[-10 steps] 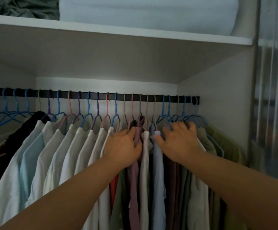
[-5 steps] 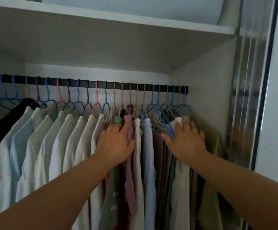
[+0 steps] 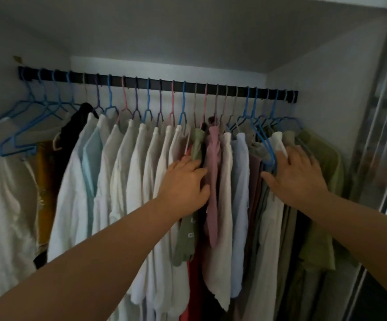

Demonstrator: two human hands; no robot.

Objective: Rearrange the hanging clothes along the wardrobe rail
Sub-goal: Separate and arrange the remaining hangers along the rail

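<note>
Head view shows the hanging clothes (image 3: 218,181) packed on the black rail (image 3: 155,83) that runs across the upper middle of the frame. At centre, the left hand (image 3: 185,186) lies flat with loosely spread fingers against the green and pink garments, gripping nothing. The right hand (image 3: 296,174), fingers straight, presses a white shirt (image 3: 278,140) and blue hanger (image 3: 266,147) rightward, probably to open a gap. Empty blue hangers (image 3: 26,117) cluster at the upper left.

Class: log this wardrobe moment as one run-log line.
left hand: pressing olive garment | right hand: open on white shirt | rail: crowded
</note>
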